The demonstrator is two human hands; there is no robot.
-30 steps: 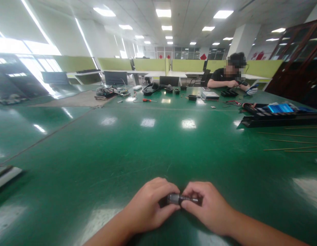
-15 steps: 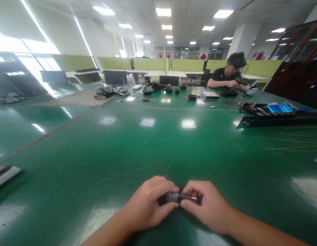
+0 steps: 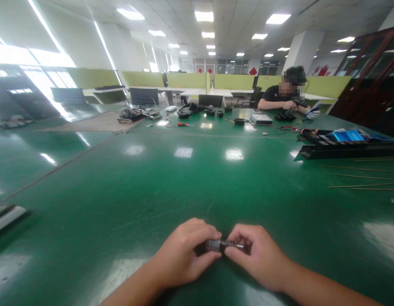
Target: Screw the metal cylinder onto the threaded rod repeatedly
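The left hand [image 3: 190, 253] and the right hand [image 3: 257, 255] are close together at the near edge of the view, a narrow gap between their fingertips. Both are clamped on a small dark metal part [image 3: 222, 245], which lies crosswise, low over the near middle of the green tabletop [image 3: 197, 187]. The left thumb and fingers grip its thicker, greyish cylinder on the left; the right thumb and forefinger pinch its slimmer, ribbed shaft, whose bright tip points right, into the curl of the right hand. Whether the part touches the surface beneath, I cannot tell.

At the near left lies a flat object with a pale edge [image 3: 12, 219], cut off by the frame. On the right, several thin rods [image 3: 359, 175] lie just nearer than a long black tray [image 3: 350, 151], with a shiny blue packet [image 3: 348, 135] behind its front edge. Farther off are an orange-handled screwdriver [image 3: 183, 124], a small black bin [image 3: 239, 122] and a white box [image 3: 261, 120]. At the far right a person in a dark top [image 3: 272, 93] leans over the tabletop, handling something dark.
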